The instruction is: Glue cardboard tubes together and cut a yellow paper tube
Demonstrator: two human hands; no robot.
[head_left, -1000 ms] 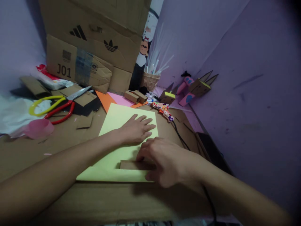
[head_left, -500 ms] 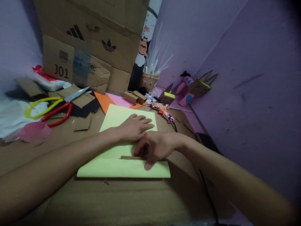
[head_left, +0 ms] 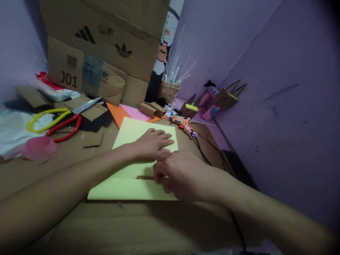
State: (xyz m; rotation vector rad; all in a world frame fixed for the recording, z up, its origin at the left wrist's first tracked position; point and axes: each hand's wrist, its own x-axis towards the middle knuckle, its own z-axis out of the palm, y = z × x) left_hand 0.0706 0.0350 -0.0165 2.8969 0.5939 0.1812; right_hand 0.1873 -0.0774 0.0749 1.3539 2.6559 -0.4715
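A pale yellow-green sheet of paper (head_left: 132, 129) lies on the cardboard-covered table, its near end folded over into a rounded flap. My left hand (head_left: 153, 143) rests flat on the far part of the sheet, fingers spread. Along the flap's upper edge a thin brown cardboard strip (head_left: 145, 177) shows, its right part hidden by my right hand (head_left: 179, 175). That hand is closed, with curled fingers at the strip and the thumb low on the flap, seemingly pinching the paper's edge. The palm hides much of the flap's right end.
Yellow-and-red-handled scissors (head_left: 75, 118) lie left among cardboard scraps. A patterned glue gun (head_left: 184, 125) sits beyond the sheet at right, its black cord running along the table. Behind stand a large cardboard box (head_left: 106, 63) and a holder of clear sticks (head_left: 169, 91). A purple wall bounds the right.
My right hand has turned and moved slightly down and right, its fingers curling more over the flap edge and covering its right end. My left hand has stayed put.
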